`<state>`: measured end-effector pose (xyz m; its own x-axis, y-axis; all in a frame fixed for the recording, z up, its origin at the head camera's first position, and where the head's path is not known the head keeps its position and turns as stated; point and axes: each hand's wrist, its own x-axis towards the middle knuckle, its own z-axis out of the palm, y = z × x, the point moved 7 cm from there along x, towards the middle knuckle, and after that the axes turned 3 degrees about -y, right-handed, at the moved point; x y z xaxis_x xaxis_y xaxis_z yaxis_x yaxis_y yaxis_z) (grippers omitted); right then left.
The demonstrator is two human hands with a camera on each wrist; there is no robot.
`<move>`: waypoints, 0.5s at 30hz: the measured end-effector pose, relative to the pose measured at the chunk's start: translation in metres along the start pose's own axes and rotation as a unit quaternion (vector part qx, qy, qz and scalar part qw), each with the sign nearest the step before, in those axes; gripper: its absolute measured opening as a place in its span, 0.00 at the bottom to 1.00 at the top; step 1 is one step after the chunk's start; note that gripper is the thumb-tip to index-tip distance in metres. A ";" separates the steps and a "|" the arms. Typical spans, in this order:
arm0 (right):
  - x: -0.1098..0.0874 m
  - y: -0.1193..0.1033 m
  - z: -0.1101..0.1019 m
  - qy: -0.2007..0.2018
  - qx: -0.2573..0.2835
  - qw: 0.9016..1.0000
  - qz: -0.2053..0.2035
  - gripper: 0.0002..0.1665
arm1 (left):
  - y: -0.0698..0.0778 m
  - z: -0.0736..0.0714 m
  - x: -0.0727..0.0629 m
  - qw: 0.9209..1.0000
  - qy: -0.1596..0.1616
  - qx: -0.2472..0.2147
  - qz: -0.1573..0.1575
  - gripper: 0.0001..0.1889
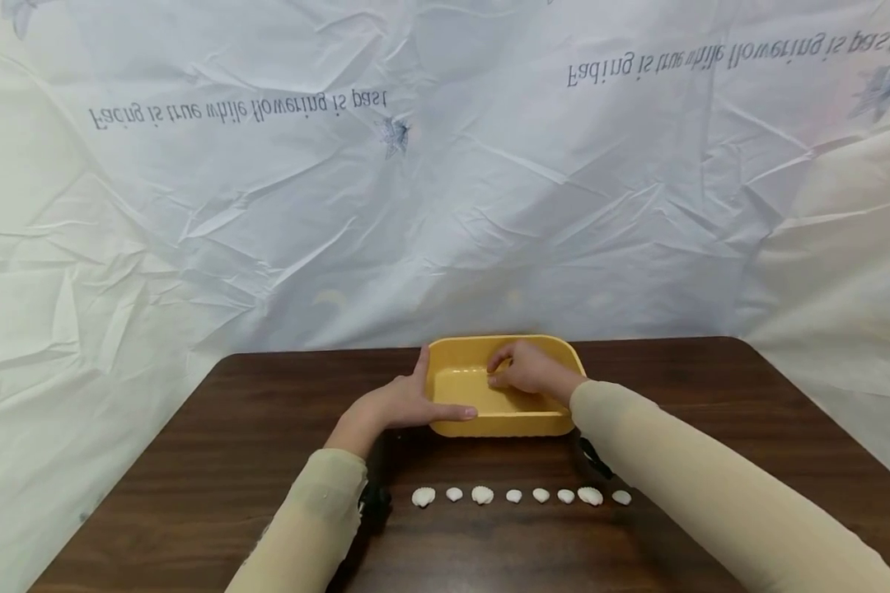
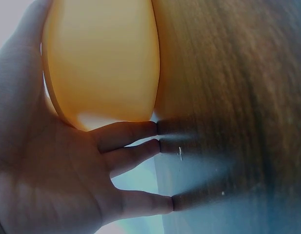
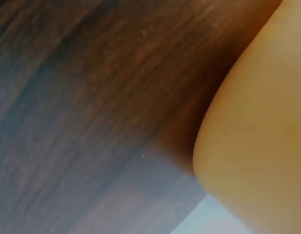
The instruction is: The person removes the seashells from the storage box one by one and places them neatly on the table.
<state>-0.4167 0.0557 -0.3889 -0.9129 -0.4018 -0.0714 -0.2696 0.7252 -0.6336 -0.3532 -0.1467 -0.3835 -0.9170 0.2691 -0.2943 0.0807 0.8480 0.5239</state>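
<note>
A yellow rectangular tub (image 1: 504, 424) stands near the back edge of the dark wooden table. My left hand (image 1: 404, 401) rests against its left end, the thumb lying along the front rim. In the left wrist view the fingers (image 2: 135, 161) are straight and spread, their tips down on the table beside the tub wall (image 2: 104, 58). My right hand (image 1: 530, 368) reaches inside the tub with bent fingers; whether anything is between the fingertips is too small to make out. The right wrist view shows only the tub's outer wall (image 3: 257, 122) and the table, not the hand.
Several white scallop shells (image 1: 482, 495) lie in a straight row across the table (image 1: 267, 461), in front of the tub, larger and smaller ones mixed. A pale wrinkled sheet (image 1: 489, 206) with printed writing hangs behind the table's back edge.
</note>
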 end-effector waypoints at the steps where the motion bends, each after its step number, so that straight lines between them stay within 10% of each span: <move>1: 0.000 -0.001 0.000 0.002 -0.002 1.000 -0.002 0.11 | 0.000 -0.001 0.000 1.000 0.002 -0.001 0.000 0.78; 15: -0.005 -0.001 0.001 -0.004 -0.024 1.000 0.016 0.07 | -0.001 0.001 -0.002 1.000 -0.003 -0.010 0.010 0.78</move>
<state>-0.4115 0.0563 -0.3884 -0.9189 -0.3825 -0.0969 -0.2552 0.7635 -0.5932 -0.3513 -0.1476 -0.3847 -0.9133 0.2880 -0.2880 0.0905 0.8329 0.5460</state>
